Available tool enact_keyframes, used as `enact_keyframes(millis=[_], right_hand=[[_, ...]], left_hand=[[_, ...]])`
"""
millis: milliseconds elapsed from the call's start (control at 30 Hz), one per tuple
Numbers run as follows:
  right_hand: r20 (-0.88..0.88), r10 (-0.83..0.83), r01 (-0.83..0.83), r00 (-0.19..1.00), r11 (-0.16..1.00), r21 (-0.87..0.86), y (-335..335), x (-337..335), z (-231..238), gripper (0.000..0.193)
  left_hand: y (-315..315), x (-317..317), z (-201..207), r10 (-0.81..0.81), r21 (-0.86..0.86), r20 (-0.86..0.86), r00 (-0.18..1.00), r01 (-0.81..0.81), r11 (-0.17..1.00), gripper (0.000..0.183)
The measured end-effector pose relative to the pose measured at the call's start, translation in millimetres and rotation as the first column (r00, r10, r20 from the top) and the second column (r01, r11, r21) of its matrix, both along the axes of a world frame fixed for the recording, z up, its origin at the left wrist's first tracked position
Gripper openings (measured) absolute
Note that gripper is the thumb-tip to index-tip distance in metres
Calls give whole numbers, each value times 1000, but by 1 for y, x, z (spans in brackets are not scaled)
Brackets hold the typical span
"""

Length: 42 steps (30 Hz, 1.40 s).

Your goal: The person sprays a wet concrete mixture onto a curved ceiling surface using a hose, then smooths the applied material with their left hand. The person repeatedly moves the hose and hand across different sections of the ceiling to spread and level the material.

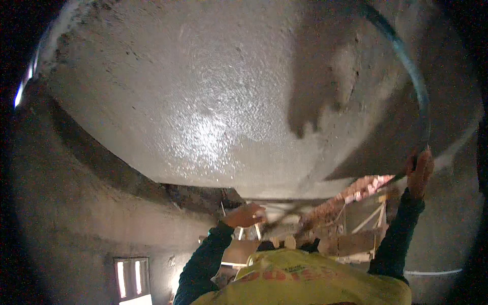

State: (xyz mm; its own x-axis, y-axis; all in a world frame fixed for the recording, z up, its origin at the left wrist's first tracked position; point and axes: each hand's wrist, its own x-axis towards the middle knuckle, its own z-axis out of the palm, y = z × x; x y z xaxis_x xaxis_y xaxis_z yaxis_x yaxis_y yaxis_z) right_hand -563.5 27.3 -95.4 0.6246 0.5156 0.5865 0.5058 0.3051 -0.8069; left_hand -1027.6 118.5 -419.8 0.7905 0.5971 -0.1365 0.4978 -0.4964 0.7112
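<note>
A blue-green hose curves down the right side in front of a grey plastered surface. My right hand is closed around the hose, with that arm raised. Below the hand a dark length slants down to the left; whether it is the same hose I cannot tell. My left hand is held up near the lower middle, apart from the hose. Its fingers are loosely bent with small gaps, and nothing shows in them. The plaster looks wet and shines brightly at the middle left.
Dark shadows fall across the plaster. A ledge runs along the left. Below are a window, exposed brickwork and a timber frame. A white curved strip lies at the lower right.
</note>
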Motion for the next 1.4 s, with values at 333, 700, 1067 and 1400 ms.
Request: enact_keyframes(millis=[333,700,1067,1400], right_hand=[[-5,298,-298,955,953,-52,-41,-16,-4,47],[-77,144,-141,987,989,40,-120,90,-89,47],[-105,-249,256,963,965,63,-140,113,-86,50],[25,-443,439,896,894,84,-143,185,-74,53]], left_hand=[[34,-1,82,78,172,31,996,-82,982,48],[46,58,187,47,313,204,978,-111,943,43],[43,151,242,-73,445,307,949,-75,893,48],[46,249,288,-256,699,337,906,-59,712,39]])
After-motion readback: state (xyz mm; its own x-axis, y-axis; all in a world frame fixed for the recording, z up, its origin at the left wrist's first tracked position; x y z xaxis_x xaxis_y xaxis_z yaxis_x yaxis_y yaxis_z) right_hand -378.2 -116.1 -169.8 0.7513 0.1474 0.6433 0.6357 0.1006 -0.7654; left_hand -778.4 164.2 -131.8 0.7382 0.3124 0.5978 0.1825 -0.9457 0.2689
